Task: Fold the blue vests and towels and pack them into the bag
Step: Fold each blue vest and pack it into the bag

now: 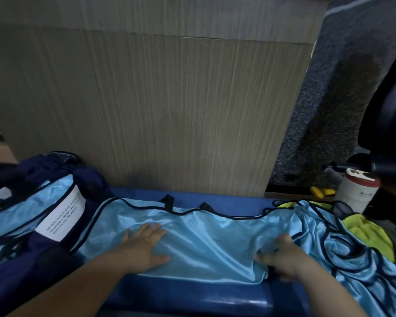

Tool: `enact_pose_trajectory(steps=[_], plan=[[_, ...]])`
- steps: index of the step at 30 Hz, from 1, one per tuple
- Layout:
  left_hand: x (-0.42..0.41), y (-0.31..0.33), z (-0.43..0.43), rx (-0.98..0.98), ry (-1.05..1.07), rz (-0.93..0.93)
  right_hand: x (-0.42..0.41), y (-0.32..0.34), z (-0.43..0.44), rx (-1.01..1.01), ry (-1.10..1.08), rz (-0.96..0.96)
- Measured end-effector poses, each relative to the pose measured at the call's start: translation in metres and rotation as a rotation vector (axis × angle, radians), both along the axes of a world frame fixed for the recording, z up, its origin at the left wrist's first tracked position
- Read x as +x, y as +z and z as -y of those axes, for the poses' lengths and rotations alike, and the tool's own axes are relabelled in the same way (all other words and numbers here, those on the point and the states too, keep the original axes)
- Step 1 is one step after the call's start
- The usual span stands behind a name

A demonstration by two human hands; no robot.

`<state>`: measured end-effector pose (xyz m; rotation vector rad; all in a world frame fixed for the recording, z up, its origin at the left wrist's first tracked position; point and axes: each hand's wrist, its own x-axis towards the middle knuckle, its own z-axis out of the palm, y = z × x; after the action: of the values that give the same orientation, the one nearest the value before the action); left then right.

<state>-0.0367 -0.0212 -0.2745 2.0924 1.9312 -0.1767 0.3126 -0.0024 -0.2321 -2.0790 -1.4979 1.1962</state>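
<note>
A light blue vest [204,236] lies flat on a blue bench [192,294], its long axis running left to right. The left hand [144,243] presses on its left half, fingers spread flat. The right hand [284,257] curls its fingers over the vest's right edge, apparently gripping it, so a fold would likely travel leftward. The navy bag [87,179] sits at the far left, nearer the left hand.
</note>
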Motion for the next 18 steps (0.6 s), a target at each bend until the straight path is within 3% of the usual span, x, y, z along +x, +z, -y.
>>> enact_pose_trajectory(steps=[2, 5, 7, 11, 18], plan=[[0.013, 0.006, -0.002, 0.086, -0.020, -0.002, 0.007, -0.010, -0.011, 0.154, -0.236, -0.126], [0.043, 0.011, -0.008, 0.226, -0.099, 0.089, 0.008, -0.022, -0.024, 0.187, -0.536, -0.638], [0.067, 0.009, -0.014, 0.276, -0.158, 0.153, 0.007, -0.026, -0.029, 0.175, -0.639, -0.842], [0.108, -0.007, -0.024, 0.279, -0.281, 0.137, 0.001, -0.020, -0.032, 0.137, -0.670, -0.940], [0.119, -0.018, -0.020, 0.188, -0.306, 0.135, -0.001, -0.016, -0.047, 0.114, -0.558, -0.977]])
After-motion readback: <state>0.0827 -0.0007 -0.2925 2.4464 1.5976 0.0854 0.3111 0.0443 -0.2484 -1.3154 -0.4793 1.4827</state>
